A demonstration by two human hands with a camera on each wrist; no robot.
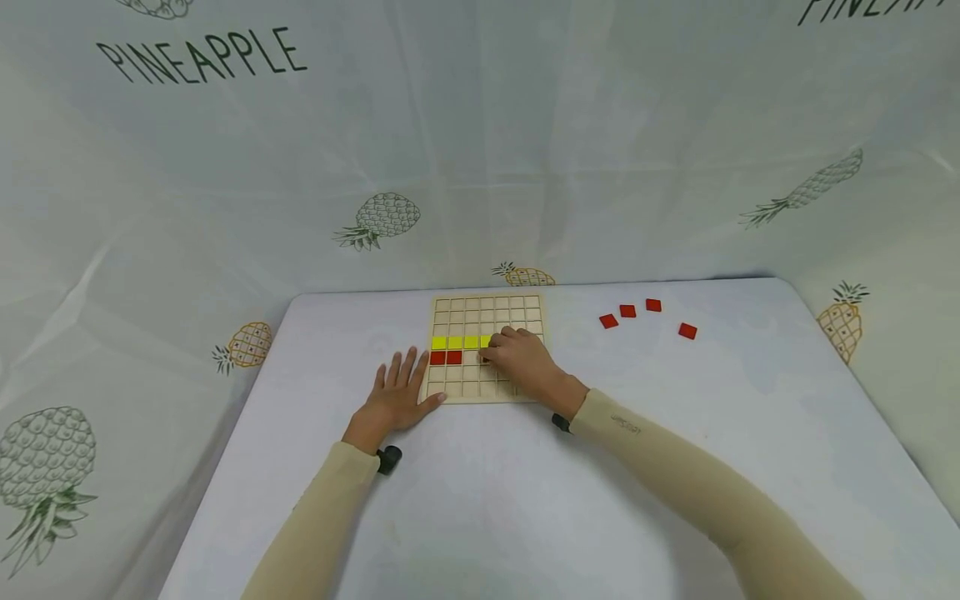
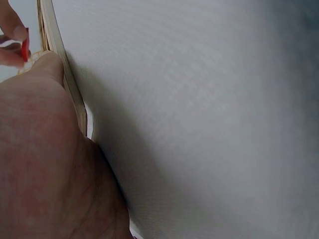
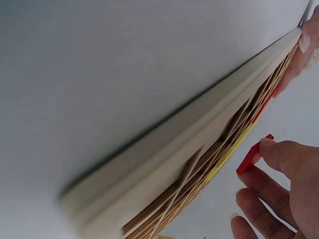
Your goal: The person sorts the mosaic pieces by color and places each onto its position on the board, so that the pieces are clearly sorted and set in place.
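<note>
Right hand (image 1: pixel 525 360) pinching a red tile (image 3: pixel 253 158) above the gridded board (image 1: pixel 487 305).
The left hand (image 1: pixel 393 398) lies spread along the board's left edge, its thumb on the near corner; two red tiles (image 1: pixel 438 358) sit in cells just beside it, with yellow tiles (image 1: pixel 455 342) in the row beyond, running toward the right hand. Four loose red tiles (image 1: pixel 627 311) lie on the table (image 1: pixel 525 500), beyond and right of the right hand.

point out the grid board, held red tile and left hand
Grid board (image 1: pixel 487 317): head view, a bare square in its far half
Held red tile (image 3: pixel 251 158): right wrist view, visible middle
Left hand (image 1: pixel 395 403): head view, back of hand
</note>
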